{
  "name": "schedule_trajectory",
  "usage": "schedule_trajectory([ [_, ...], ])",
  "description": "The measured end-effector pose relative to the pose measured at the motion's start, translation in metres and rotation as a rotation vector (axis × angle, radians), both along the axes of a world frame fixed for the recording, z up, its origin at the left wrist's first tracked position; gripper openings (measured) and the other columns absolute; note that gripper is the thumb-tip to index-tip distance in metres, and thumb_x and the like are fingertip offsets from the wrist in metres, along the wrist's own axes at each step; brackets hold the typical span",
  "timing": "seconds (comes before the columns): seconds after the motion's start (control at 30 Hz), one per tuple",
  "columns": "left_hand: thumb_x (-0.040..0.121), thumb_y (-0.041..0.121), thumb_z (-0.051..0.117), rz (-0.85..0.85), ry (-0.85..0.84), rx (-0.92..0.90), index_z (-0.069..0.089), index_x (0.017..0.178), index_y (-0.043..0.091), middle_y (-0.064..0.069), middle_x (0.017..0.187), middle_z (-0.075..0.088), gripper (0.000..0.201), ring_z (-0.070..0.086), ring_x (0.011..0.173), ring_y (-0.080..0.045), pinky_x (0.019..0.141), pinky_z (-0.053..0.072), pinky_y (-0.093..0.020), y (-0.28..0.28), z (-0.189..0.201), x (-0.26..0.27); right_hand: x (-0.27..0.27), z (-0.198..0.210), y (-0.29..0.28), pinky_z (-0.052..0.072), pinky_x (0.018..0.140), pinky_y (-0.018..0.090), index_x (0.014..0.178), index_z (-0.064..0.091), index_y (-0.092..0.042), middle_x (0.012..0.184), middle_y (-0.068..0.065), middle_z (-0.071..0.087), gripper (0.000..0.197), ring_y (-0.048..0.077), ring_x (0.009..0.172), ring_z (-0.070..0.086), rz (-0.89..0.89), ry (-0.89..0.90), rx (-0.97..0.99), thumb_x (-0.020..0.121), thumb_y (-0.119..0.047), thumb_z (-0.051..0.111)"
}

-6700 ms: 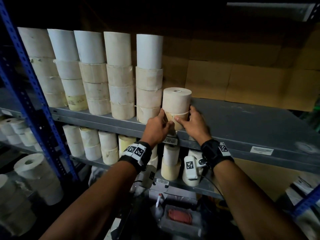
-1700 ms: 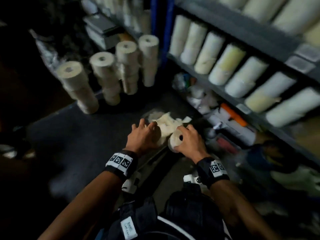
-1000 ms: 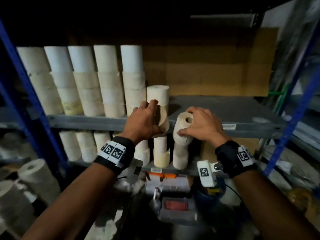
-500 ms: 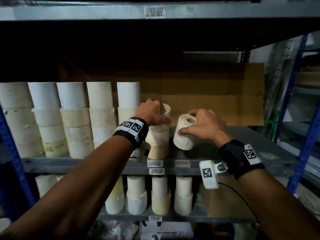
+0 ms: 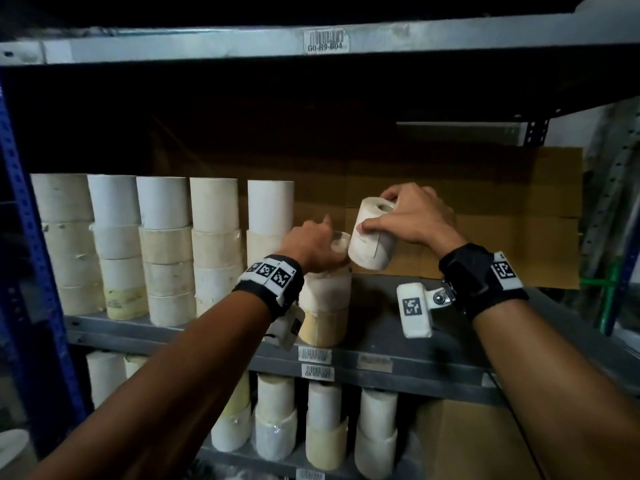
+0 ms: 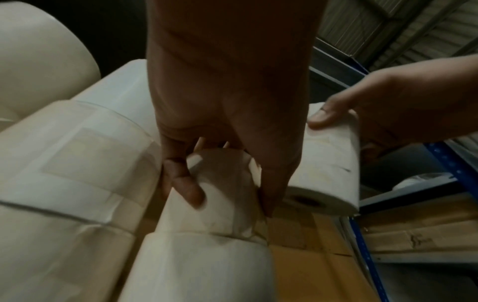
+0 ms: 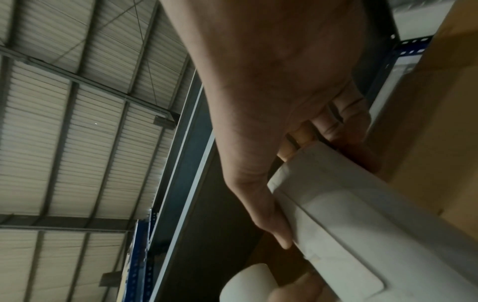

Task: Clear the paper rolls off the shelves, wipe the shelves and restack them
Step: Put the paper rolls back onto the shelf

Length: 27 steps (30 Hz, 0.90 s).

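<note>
Stacked paper rolls point(image 5: 162, 244) fill the left of the grey middle shelf point(image 5: 398, 327). My left hand point(image 5: 317, 245) grips a cream roll point(image 6: 220, 188) from above, sitting it on the short stack point(image 5: 323, 306) at the row's right end. My right hand point(image 5: 407, 216) holds a white roll point(image 5: 372, 237) tilted in the air, just right of the left hand and above the shelf. In the right wrist view the thumb and fingers wrap that white roll point(image 7: 362, 214). Most of the left hand's roll is hidden in the head view.
Flattened cardboard point(image 5: 502, 216) lines the back of the shelf. The right half of the shelf surface is bare grey metal. More rolls point(image 5: 325, 424) stand on the lower shelf. A blue upright point(image 5: 31, 271) frames the left side, and another shelf edge point(image 5: 325, 41) runs overhead.
Both hands brought rolls up from the floor to the middle shelf. The left roll has come down onto the short stack; the right hand has lifted its roll higher.
</note>
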<state>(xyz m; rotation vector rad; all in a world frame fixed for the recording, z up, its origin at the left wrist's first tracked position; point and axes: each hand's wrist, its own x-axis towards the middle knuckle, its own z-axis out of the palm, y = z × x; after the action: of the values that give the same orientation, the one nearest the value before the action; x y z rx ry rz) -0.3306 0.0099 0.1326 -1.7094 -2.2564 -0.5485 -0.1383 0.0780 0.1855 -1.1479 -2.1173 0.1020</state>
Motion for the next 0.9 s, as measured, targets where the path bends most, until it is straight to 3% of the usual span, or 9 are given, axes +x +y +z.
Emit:
schedule_trajectory([
  [0.1, 0.088, 0.068, 0.069, -0.019, -0.038, 0.013, 0.009, 0.166, 0.008, -0.028, 0.153, 0.046, 0.115, 0.05, 0.138, -0.042, 0.108, 0.046, -0.049, -0.003, -0.004, -0.001, -0.005, 0.009, 0.005, 0.039, 0.084, 0.037, 0.127, 0.065, -0.035, 0.127, -0.001, 0.062, 0.08, 0.021, 0.114, 0.054, 0.027, 0.029, 0.021, 0.059, -0.073, 0.084],
  [0.23, 0.083, 0.057, 0.082, -0.076, -0.087, 0.054, 0.004, 0.167, 0.009, -0.024, 0.161, 0.036, 0.124, 0.044, 0.143, -0.041, 0.114, 0.042, -0.046, -0.015, -0.018, -0.005, -0.018, 0.018, 0.008, 0.04, 0.09, 0.039, 0.132, 0.062, -0.033, 0.133, 0.002, 0.06, 0.084, 0.023, 0.121, 0.053, 0.06, 0.061, 0.022, 0.06, -0.07, 0.084],
  [0.33, 0.083, 0.041, 0.087, -0.097, -0.139, 0.216, 0.018, 0.165, 0.012, -0.018, 0.159, 0.04, 0.111, 0.048, 0.139, -0.036, 0.112, 0.044, -0.042, -0.027, -0.029, -0.011, -0.03, 0.026, 0.006, 0.044, 0.102, 0.044, 0.14, 0.057, -0.031, 0.141, 0.006, 0.054, 0.087, 0.027, 0.126, 0.052, 0.099, 0.07, 0.017, 0.065, -0.065, 0.086],
  [0.5, 0.081, 0.043, 0.087, -0.088, -0.202, 0.346, 0.047, 0.15, 0.019, -0.008, 0.14, 0.058, 0.083, 0.057, 0.124, -0.031, 0.104, 0.052, -0.048, -0.037, -0.041, -0.02, -0.062, 0.039, 0.001, 0.043, 0.105, 0.046, 0.145, 0.053, -0.028, 0.145, 0.009, 0.051, 0.092, 0.031, 0.129, 0.051, 0.151, 0.051, -0.005, 0.067, -0.065, 0.086],
  [0.77, 0.08, 0.038, 0.088, -0.107, -0.27, 0.432, 0.05, 0.142, 0.021, -0.002, 0.13, 0.061, 0.074, 0.06, 0.116, -0.024, 0.098, 0.055, -0.047, -0.038, -0.052, -0.026, -0.103, 0.04, 0.007, 0.05, 0.102, 0.051, 0.135, 0.058, -0.021, 0.138, 0.01, 0.053, 0.085, 0.033, 0.12, 0.055, 0.194, -0.015, -0.05, 0.068, -0.067, 0.084],
  [0.9, 0.079, 0.039, 0.089, -0.123, -0.266, 0.429, 0.054, 0.138, 0.018, -0.005, 0.125, 0.064, 0.071, 0.062, 0.112, -0.025, 0.096, 0.056, -0.047, -0.038, -0.057, -0.03, -0.101, 0.038, 0.019, 0.058, 0.092, 0.05, 0.149, 0.047, -0.022, 0.149, 0.01, 0.045, 0.106, 0.034, 0.123, 0.055, 0.244, -0.011, -0.126, 0.063, -0.073, 0.083],
])
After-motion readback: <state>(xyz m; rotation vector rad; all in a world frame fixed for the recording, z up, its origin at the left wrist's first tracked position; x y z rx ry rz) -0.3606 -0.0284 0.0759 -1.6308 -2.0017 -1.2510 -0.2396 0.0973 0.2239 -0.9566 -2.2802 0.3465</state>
